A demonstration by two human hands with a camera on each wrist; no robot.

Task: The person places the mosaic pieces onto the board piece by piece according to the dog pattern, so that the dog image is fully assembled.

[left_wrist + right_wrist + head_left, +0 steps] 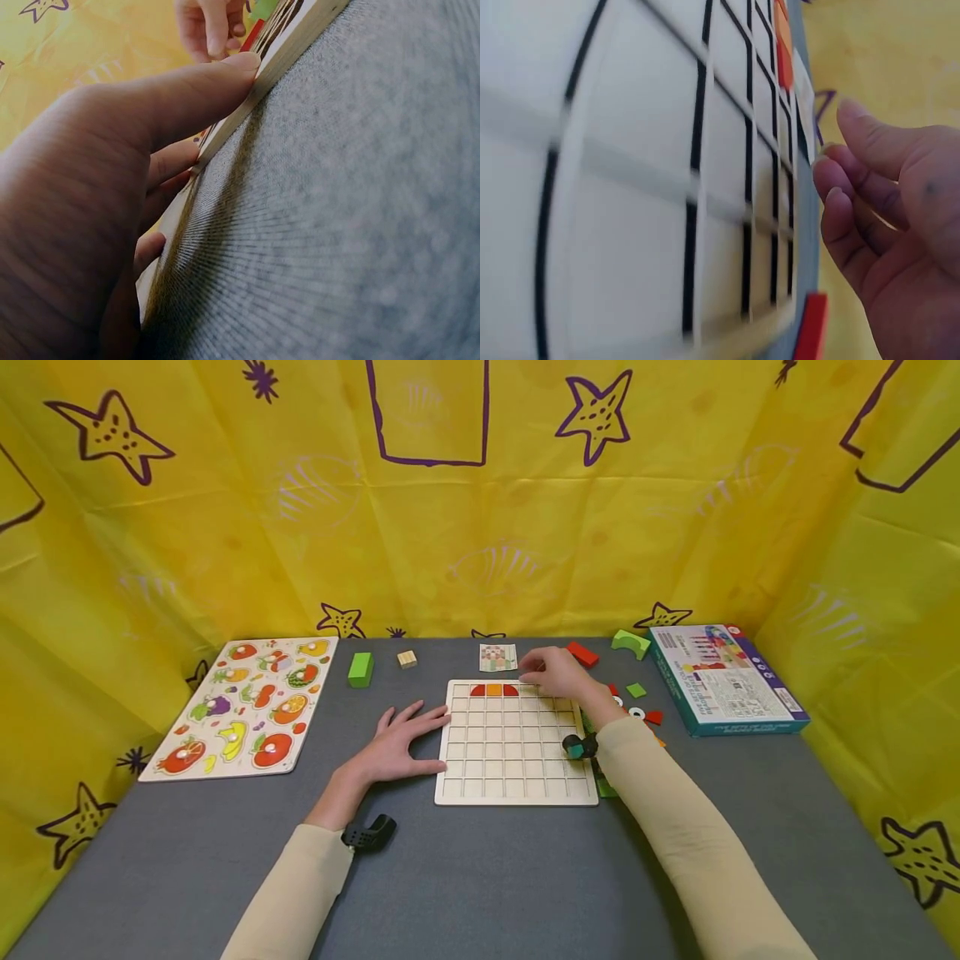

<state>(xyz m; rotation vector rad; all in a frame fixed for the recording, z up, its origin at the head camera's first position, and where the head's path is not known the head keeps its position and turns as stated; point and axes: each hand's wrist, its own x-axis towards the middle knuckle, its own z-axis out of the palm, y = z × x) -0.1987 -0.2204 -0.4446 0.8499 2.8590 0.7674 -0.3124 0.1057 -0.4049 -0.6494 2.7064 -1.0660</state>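
A pale wooden grid board [517, 758] lies on the table before me, its squares edged by raised lines. In its top row sit an orange square [493, 690] and a red quarter-round piece on either side of it. My left hand [397, 747] is spread at the board's left side, thumb and fingertips touching the edge. Above the board's upper right corner hovers my right hand [557, 672], its fingers loosely bent. In the right wrist view, nothing shows between its thumb and fingers [838, 217]. A small printed card [497, 657] lies just behind the board, left of that hand.
A fruit puzzle board [251, 706] lies at the left. Behind are a green block [361, 669], a small striped wooden block [407, 658], a red block [582, 653] and a green arch [631, 644]. Several small coloured pieces lie under and beside the right forearm. A box [723, 681] stands right.
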